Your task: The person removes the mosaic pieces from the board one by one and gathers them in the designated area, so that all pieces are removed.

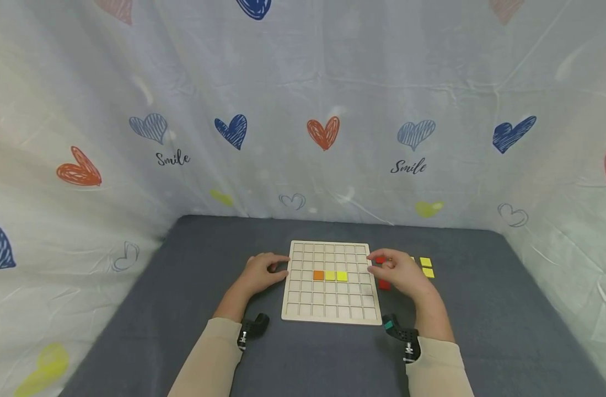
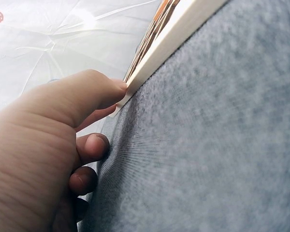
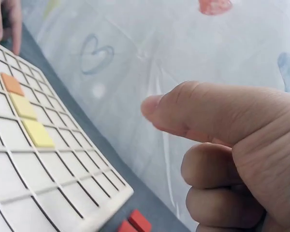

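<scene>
A pale wooden grid board [image 1: 332,313] lies on the dark table. In one of its rows sit an orange square tile [image 1: 318,275] and two yellow square tiles [image 1: 342,276], side by side. At the board's left edge, my left hand [image 1: 259,272] touches the rim with thumb and index finger, its other fingers loosely bent, as the left wrist view shows. My right hand [image 1: 402,272] is at the right edge, thumb and index finger extended toward the rim and nothing between them. Its remaining fingers are curled in the right wrist view; contact with the rim cannot be told.
Red tiles [image 1: 384,284] lie right of the board, partly under my right hand. Beyond that hand are yellow tiles [image 1: 428,272], one partly hidden. A pale curtain [image 1: 283,182] printed with hearts hangs behind the grey-covered table [image 1: 327,358].
</scene>
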A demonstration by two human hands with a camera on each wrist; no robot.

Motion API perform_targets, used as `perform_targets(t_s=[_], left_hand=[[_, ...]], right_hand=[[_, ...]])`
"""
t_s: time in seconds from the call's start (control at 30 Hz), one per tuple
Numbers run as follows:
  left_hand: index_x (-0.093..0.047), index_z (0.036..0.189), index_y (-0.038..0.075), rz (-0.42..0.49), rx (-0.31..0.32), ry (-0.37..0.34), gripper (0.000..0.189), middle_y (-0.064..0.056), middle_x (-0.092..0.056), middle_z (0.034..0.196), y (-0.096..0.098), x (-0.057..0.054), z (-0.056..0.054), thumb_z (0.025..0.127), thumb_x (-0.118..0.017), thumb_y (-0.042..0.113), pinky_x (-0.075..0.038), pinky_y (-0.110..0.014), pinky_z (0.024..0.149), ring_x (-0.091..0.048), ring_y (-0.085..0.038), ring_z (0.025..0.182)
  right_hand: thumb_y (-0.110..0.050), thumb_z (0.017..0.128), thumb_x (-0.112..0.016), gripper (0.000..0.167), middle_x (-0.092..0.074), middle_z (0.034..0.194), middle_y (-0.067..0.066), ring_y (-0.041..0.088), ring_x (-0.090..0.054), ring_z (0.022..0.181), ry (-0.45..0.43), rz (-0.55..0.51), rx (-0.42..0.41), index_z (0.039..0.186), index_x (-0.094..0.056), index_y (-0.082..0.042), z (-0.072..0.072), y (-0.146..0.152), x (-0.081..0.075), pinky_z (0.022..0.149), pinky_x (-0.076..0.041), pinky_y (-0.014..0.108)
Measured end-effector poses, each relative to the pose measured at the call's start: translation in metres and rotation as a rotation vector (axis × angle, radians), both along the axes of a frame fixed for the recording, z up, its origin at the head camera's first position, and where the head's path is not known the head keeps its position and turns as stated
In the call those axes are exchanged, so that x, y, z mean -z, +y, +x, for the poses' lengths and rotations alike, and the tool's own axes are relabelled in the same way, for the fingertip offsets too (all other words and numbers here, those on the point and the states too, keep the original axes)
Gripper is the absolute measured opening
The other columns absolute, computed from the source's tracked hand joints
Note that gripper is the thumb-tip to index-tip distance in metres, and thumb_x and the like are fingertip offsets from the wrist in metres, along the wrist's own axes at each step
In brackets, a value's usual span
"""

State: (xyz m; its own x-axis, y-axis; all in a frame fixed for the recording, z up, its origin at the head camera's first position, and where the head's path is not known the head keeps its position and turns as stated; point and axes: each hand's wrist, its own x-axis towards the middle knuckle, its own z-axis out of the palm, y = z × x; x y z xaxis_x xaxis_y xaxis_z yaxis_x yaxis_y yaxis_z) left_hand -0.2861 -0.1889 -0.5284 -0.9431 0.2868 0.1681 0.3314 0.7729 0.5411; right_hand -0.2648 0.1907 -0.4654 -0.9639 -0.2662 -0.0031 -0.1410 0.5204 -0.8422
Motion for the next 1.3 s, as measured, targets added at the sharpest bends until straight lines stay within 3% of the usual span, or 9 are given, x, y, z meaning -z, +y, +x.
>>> perform_targets(t_s=[0.3,0.63,0.9,1.13,1.2,1.3], left_hand=[[-0.074,0.128,0.022,0.000,-0.007,0.003,0.038,0.006,-0.048,0.072,0.000,0.003,-0.001,0.092,-0.079,0.032,-0.028,-0.041,0.078,-0.043,-0.014,0.070],[-0.074,0.128,0.022,0.003,-0.007,-0.002,0.038,0.006,-0.048,0.072,-0.001,0.001,-0.001,0.092,-0.079,0.032,-0.028,-0.042,0.078,-0.044,-0.015,0.070],[-0.075,0.128,0.022,0.005,-0.012,-0.001,0.038,0.006,-0.049,0.073,0.000,0.002,-0.001,0.092,-0.079,0.032,-0.028,-0.042,0.078,-0.044,-0.015,0.071],[-0.075,0.128,0.021,0.001,-0.014,-0.003,0.038,0.006,-0.048,0.072,0.000,0.001,0.000,0.092,-0.079,0.031,-0.027,-0.042,0.078,-0.043,-0.015,0.070],[-0.075,0.128,0.021,0.000,-0.013,-0.007,0.038,0.006,-0.048,0.072,0.001,0.000,0.000,0.092,-0.079,0.031,-0.027,-0.041,0.078,-0.043,-0.015,0.070],[-0.074,0.128,0.021,-0.002,-0.011,-0.006,0.038,0.005,-0.048,0.072,0.002,-0.001,0.000,0.092,-0.079,0.031,-0.027,-0.042,0.078,-0.043,-0.015,0.069]], right_hand=[[-0.022,0.094,-0.077,0.037,-0.031,0.052,-0.005,0.012,-0.022,0.044,0.056,-0.008,-0.030,0.127,-0.068,-0.006,0.002,-0.030,-0.003,0.044,-0.024,0.029],[-0.023,0.094,-0.077,0.040,-0.031,0.053,-0.004,0.014,-0.024,0.043,0.024,0.011,-0.049,0.131,-0.068,-0.011,0.004,-0.059,-0.002,0.045,-0.024,0.028],[-0.026,0.094,-0.077,0.040,-0.034,0.053,-0.004,0.013,-0.026,0.043,0.041,0.117,-0.024,0.131,-0.069,-0.016,0.007,-0.085,0.005,0.045,-0.026,0.029],[-0.028,0.093,-0.077,0.038,-0.045,0.054,-0.004,0.012,-0.035,0.046,0.108,0.279,-0.008,0.129,-0.072,-0.017,0.010,-0.107,0.013,0.046,-0.028,0.029],[-0.028,0.092,-0.078,0.039,-0.053,0.058,-0.002,0.013,-0.041,0.049,0.113,0.324,-0.011,0.129,-0.072,-0.016,0.011,-0.111,0.016,0.048,-0.033,0.031],[-0.028,0.092,-0.077,0.041,-0.071,0.081,0.002,0.014,-0.052,0.059,0.134,0.391,-0.023,0.130,-0.072,-0.015,0.012,-0.117,0.022,0.056,-0.043,0.034]])
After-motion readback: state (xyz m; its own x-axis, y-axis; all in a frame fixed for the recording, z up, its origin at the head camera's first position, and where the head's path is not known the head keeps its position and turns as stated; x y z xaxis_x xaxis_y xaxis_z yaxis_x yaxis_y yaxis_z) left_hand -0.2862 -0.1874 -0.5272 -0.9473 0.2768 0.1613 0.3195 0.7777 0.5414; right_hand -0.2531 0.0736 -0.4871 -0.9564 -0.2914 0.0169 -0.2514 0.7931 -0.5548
